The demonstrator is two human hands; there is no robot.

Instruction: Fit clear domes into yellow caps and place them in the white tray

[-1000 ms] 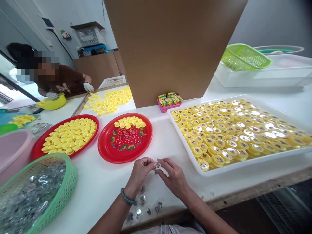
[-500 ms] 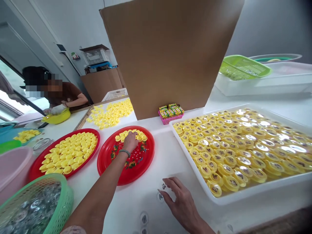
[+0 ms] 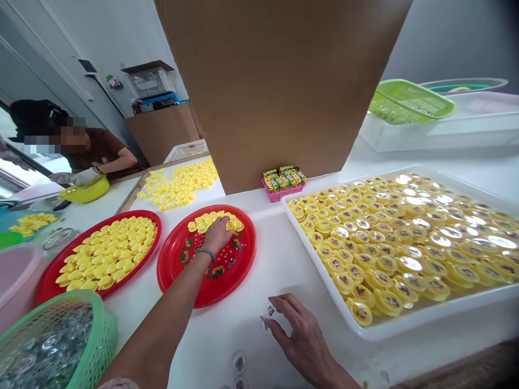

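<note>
Left hand (image 3: 218,236), wrist beaded: fingers bunched downward over the yellow plastic caps (image 3: 213,219) on the patterned red plate (image 3: 211,296); whether it has hold of a cap cannot be told. Right hand (image 3: 298,329): half open, fingers spread on the white table, nothing visibly held, just beside a clear dome (image 3: 266,327) with a dark insert, near the plate's lower right.

Status, relative to the patterned plate: it carries only an arc of caps along its far edge, most of its face bare. To its right, the white tray (image 3: 446,313) is densely filled with yellow-backed discs (image 3: 397,248). To its left, the second red plate (image 3: 141,259) is well covered with caps. Lower left, the green basket (image 3: 103,346) holds a deep pile of clear domes (image 3: 48,346). Beyond it, a loose heap of caps (image 3: 182,183) lies on the table. Far left, a co-worker's gloved hands (image 3: 85,176) work at a yellow bowl (image 3: 87,192).
</note>
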